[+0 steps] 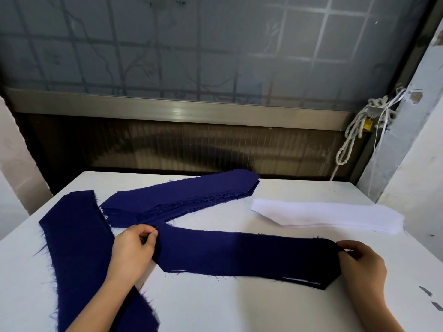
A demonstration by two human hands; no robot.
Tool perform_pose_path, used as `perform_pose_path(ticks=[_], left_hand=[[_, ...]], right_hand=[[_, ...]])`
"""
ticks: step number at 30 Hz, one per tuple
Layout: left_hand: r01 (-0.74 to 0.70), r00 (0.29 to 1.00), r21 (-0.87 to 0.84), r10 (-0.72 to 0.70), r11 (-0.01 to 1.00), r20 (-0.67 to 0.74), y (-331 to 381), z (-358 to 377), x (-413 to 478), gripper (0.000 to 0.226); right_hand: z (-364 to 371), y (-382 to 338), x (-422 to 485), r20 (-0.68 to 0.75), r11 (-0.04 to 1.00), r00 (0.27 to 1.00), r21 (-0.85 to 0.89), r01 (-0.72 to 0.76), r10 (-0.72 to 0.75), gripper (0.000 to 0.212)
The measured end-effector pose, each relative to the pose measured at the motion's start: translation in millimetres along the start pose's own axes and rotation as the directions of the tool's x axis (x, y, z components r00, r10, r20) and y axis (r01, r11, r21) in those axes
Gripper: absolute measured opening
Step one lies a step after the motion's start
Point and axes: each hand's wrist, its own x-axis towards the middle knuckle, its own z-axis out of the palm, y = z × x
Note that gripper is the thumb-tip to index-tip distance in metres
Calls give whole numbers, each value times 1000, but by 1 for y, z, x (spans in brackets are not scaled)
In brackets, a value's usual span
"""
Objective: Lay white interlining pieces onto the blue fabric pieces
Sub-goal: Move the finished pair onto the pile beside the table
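Two bare hands are closest, and they hold one long dark blue cloth strip [239,255] flat on the white table [239,310]. The left hand [133,248] pinches the strip's left end with curled fingers and thumb. The right hand [359,262] pinches the right end the same way. So the strip lies stretched between the hands.

Past the left hand sits a pile of more dark blue cloth strips [182,197]. A wide curved dark blue cloth piece [76,248] lies under the left arm. The pile of white interlining pieces [328,218] lies beyond the right hand, near the strip but not touching it.

No white piece is on the blue strip yet. I think the step now is laying the blue strip smooth. Next, one hand must let go, reach to the white pile, peel off just the top piece, and line it up on the strip.
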Motion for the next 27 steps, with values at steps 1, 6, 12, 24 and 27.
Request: perform_pose_path(ticks=[1,6,12,24,27], left_hand=[[2,1000,-4,-2,1000,-4,0,0,0,18],[15,1000,-8,-15,1000,-9,2,0,0,18],[3,1000,66,-1,998,-21,4,1,-1,12],[0,1000,477,-3,879,5,9,2,-6,46],[-37,998,452,10,891,61,7,5,-6,47]], right_hand=[[0,0,0,-9,1000,1000,1,6,-6,32],[0,2,0,-7,1000,1000,-9,20,-20,27],[2,2,-3,-3,987,995,-128,98,-99,23],[10,-2,-3,2,799,996,-597,76,-94,33],[10,-5,-4,107,848,985,-502,170,-134,25]])
